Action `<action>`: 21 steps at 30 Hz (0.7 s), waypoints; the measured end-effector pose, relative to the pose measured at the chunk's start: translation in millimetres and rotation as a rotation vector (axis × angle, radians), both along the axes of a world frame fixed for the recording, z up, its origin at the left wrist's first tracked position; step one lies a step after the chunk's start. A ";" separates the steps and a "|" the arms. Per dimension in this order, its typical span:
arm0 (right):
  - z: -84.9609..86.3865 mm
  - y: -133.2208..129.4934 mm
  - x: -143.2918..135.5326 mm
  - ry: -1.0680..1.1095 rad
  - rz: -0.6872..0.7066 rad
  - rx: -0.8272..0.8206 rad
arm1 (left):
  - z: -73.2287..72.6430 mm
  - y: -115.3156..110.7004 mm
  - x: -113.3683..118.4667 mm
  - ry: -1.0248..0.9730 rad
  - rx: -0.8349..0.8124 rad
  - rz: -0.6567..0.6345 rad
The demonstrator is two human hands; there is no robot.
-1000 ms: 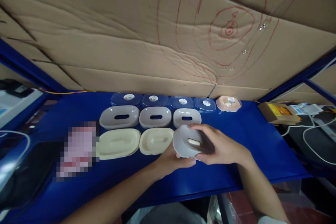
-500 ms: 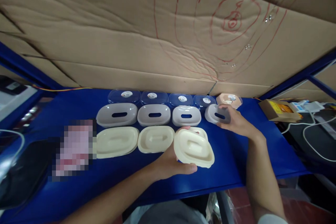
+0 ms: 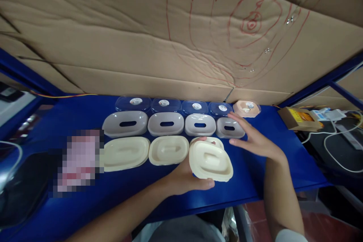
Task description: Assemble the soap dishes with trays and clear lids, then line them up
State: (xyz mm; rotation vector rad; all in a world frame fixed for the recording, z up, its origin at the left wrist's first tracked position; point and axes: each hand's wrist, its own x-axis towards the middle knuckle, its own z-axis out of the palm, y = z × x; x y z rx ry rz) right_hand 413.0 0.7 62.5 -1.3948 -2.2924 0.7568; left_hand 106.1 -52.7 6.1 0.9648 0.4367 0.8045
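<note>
My left hand [image 3: 185, 177] grips a cream oval plastic tray [image 3: 211, 160] by its left side, thumb under the near edge, tilted above the table. Partly hidden behind it lies another cream tray [image 3: 217, 142]. To the left, two more cream trays [image 3: 126, 154] rest flat. My right hand [image 3: 256, 140] is open, fingers apart, just right of the smallest grey oval dish [image 3: 227, 133], which has a slot in its bottom. That dish stands at the right end of a row of grey slotted dishes [image 3: 200, 131]. Whether a fingertip touches it, I cannot tell.
Behind the dishes, several clear lids [image 3: 181, 111] with round stickers line the blue table [image 3: 255, 181]. A peach-coloured box-like piece [image 3: 241, 111] sits at the row's right end. A cardboard wall [image 3: 127, 53] rises behind. On the right are a small carton [image 3: 297, 119] and white cables [image 3: 326, 147].
My right hand has let go of the smallest grey dish, which now stands in the row, and has drawn slightly right. My left hand keeps the cream tray in nearly the same place.
</note>
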 end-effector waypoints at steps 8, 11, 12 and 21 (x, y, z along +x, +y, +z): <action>-1.4 -64.7 -69.9 0.023 0.278 -0.025 | -12.6 -4.2 7.4 -0.011 0.083 0.044; -11.1 -82.7 -50.6 0.034 0.180 -0.032 | -14.8 -9.5 7.1 0.002 0.059 -0.113; -13.7 -89.5 -39.8 0.031 0.132 -0.034 | -14.8 -11.3 6.6 0.017 0.049 -0.160; -48.3 -117.7 54.4 -0.242 -0.304 -0.040 | -13.8 -15.3 3.4 0.208 0.134 -0.184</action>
